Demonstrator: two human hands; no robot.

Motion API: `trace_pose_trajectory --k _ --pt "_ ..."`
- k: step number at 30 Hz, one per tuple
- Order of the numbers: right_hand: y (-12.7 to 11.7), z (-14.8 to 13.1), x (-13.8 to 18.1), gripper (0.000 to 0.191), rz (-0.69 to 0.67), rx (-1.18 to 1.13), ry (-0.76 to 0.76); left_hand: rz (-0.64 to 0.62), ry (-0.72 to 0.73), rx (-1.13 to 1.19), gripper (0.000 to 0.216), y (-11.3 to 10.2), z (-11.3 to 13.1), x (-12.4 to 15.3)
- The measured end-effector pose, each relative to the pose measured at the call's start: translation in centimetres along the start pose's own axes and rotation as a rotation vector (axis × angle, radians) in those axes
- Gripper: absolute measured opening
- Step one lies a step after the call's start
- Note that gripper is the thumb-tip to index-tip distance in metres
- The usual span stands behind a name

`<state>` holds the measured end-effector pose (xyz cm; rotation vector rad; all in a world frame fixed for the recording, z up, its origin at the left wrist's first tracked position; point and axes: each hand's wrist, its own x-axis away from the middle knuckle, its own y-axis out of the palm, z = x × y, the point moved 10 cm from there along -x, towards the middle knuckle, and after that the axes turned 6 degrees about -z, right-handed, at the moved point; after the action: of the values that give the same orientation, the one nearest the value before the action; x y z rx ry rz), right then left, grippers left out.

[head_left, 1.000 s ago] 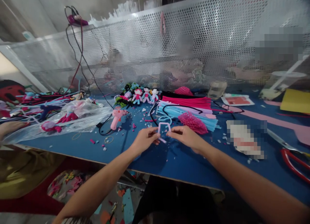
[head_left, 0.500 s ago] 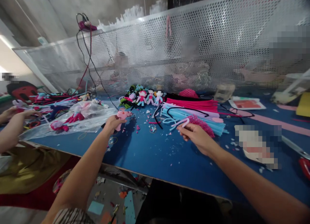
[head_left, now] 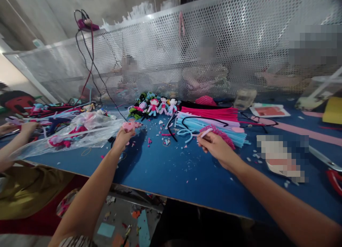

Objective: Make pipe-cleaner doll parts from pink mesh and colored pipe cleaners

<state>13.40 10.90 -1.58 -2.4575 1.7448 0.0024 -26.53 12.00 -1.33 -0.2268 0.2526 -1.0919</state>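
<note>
My left hand [head_left: 123,139] is closed around a small pink piece [head_left: 131,125] above the table; its exact kind is hard to make out. Between the pinched fingers of my right hand [head_left: 216,146] is a lavender pipe cleaner [head_left: 205,133], partly covered by the fingers. Just behind that hand lie bundled light blue pipe cleaners [head_left: 239,137] and a bright pink netted bundle [head_left: 223,137]. Hot pink pipe cleaners [head_left: 213,113] lie farther back. Several small dolls, one with red hair [head_left: 153,107], sit together at the back middle.
Clear plastic sheeting [head_left: 93,134] with pink dolls covers the table's left part, near another person's hands [head_left: 28,128]. Scissors with red handles [head_left: 333,181] lie at the right edge. A perforated metal screen [head_left: 160,61] stands behind. Scraps dot the blue tabletop [head_left: 171,172].
The view has turned slightly to the right. The lavender pipe cleaner in my right hand, seen bent into a V before, now shows mostly as a short straight length. My left hand keeps the pink piece.
</note>
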Motion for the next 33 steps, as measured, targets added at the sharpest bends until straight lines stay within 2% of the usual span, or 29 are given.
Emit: trace_pose_trajectory --k 3,5,8,10,12,15,19,25,33 --pt "-0.2 0.0 0.0 0.026 -0.018 0.106 0.019 -0.023 0.033 0.028 0.039 0.2 1.4 0.8" --pt "-0.5 -0.2 -0.1 0.026 -0.028 0.257 0.013 -0.085 0.075 0.074 0.038 0.9 2.9 1.7" --pt "-0.6 -1.5 -0.1 0.022 -0.024 0.544 -0.097 -0.231 0.101 0.202 0.034 3.0 5.1 3.6" --pt "-0.6 -2.2 -0.1 0.021 -0.003 0.620 -0.157 -0.336 0.092 0.275 0.031 5.0 6.4 5.2" --pt "-0.9 -2.3 0.0 0.019 0.021 0.518 -0.141 -0.413 0.088 0.349 0.028 7.1 7.6 7.0" --pt "-1.6 -2.2 0.1 0.018 0.071 0.192 -0.101 -0.542 0.087 0.440 0.027 10.2 8.8 9.6" --pt "-2.0 -2.3 0.3 0.022 0.106 -0.087 -0.124 -0.634 0.108 0.427 0.030 12.9 8.4 11.7" --pt "-2.1 -1.9 0.4 0.023 0.134 -0.236 -0.108 -0.668 0.099 0.298 0.028 13.8 6.0 11.7" --pt "-0.9 -1.0 0.2 0.021 0.092 -0.260 -0.037 -0.672 0.088 0.238 0.026 13.7 5.7 11.7"
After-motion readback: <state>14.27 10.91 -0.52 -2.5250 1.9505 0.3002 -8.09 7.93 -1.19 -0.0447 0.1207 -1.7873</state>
